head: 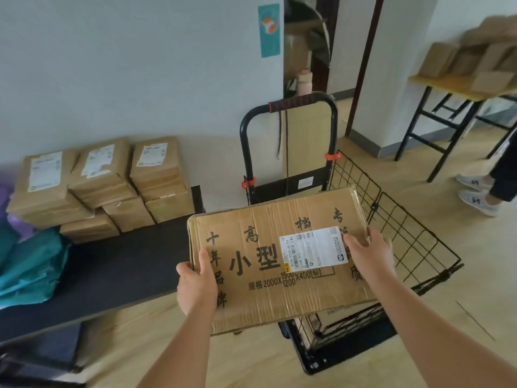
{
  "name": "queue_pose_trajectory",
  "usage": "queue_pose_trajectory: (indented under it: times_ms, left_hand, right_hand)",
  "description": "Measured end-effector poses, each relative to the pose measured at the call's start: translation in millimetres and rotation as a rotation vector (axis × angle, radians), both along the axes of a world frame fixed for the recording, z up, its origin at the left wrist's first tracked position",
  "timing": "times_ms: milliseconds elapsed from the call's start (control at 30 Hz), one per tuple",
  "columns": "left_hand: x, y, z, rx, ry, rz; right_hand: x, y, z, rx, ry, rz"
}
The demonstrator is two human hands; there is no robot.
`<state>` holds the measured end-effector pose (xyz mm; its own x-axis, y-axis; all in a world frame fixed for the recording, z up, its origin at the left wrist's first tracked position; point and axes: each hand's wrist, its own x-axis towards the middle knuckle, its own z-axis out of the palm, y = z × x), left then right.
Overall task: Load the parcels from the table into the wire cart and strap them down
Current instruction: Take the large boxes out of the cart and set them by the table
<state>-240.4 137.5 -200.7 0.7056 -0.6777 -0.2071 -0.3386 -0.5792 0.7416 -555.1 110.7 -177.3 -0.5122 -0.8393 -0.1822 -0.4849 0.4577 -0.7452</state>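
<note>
Over the wire cart [405, 242], a large cardboard parcel [251, 278] is held flat in both hands. It is taped along its seams, printed with black characters and carries a white shipping label [313, 246] toward its right side. The left hand [195, 281] grips the parcel's left edge, thumb lying on top and fingers hidden underneath. The right hand [369, 253] holds the right edge, its fingers curled over the far side just beside the label. The parcel hides most of the cart's basket – only the black mesh side on the right and the base below show. The cart's upright handle [293, 102] rises behind the parcel, with a dark cord [279, 133] hanging from its grip.

To the left stands the dark counter [112, 264]. More brown parcels [103, 180] are stacked at its far end against the wall, several with white labels on top, and a teal bag [30, 270] lies at its left edge. At the far right another counter [447, 88] carries a blurred heap of cardboard boxes [475, 57] – and a person's feet in pale sneakers [475, 191] stand on the wood floor nearby.
</note>
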Motion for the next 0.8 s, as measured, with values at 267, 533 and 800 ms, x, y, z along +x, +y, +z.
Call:
queue_pose_trajectory:
  times_ms: [267,533,800]
  left_hand:
    - [-90,-32,15,-0.082,0.035,-0.059]
    - [-150,-84,31,-0.176,0.013,-0.213]
    - [-184,-158,8,-0.154,0.067,-0.240]
  right_hand:
    - [-91,-15,-5,0.058,-0.101,-0.025]
    - [-141,-28,-11,0.078,-0.158,-0.170]
    - [-174,-84,-25,0.109,-0.112,-0.177]
